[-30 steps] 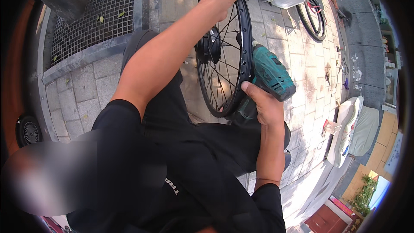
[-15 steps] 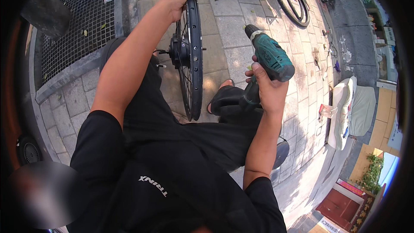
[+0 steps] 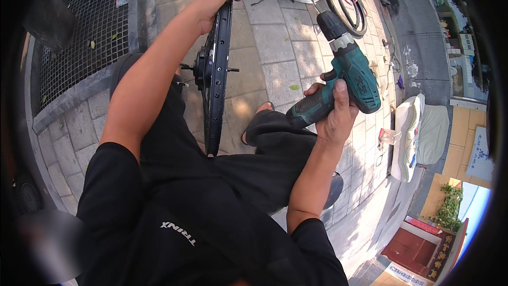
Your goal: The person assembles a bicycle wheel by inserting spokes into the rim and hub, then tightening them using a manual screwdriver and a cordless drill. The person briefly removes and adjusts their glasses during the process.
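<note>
Gripping the top rim of an upright black bicycle wheel, the left hand steadies it between the person's legs on the paved ground; the right hand clasps a teal cordless drill beside it.

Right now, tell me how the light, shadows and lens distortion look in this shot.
Head view: hard sunlight on the paving, which casts a sharp shadow beside the wheel; the left hand and the drill in the right hand are sharp; fisheye bends the paving lines toward a black rim; a blurred patch sits lower left.
</note>
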Motion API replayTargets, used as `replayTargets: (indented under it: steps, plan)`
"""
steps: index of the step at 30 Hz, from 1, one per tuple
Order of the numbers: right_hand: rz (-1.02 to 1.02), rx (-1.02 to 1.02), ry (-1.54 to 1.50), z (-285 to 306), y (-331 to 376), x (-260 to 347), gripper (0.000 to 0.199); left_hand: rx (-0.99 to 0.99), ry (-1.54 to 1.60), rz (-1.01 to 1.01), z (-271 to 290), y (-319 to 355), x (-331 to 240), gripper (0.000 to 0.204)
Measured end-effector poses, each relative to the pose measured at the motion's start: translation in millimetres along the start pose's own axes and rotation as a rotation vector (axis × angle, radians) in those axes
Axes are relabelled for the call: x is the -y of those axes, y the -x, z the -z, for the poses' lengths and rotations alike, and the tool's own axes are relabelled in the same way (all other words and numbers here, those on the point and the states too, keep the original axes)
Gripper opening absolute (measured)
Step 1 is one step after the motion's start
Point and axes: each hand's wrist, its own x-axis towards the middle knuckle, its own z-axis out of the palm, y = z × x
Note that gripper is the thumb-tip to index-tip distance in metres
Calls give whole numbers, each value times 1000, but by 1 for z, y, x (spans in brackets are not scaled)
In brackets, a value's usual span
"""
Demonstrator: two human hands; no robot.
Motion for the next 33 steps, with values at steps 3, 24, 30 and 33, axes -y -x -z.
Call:
replayTargets:
  steps: [3, 24, 30, 33]
  plan:
    - [-144, -67, -45, 4, -1, -6, 36, 22, 33, -42, 1, -4, 9, 19]
    - [-400, 141, -343, -3, 9, -21, 30, 5, 46, -12, 1, -3, 7, 18]
    - [-410, 156, -302, -1, 7, -26, 32, 24, 73, -25, 2, -5, 11, 19]
    - [-392, 168, -253, -6, 7, -28, 37, -18, 65, -44, -3, 2, 7, 20]
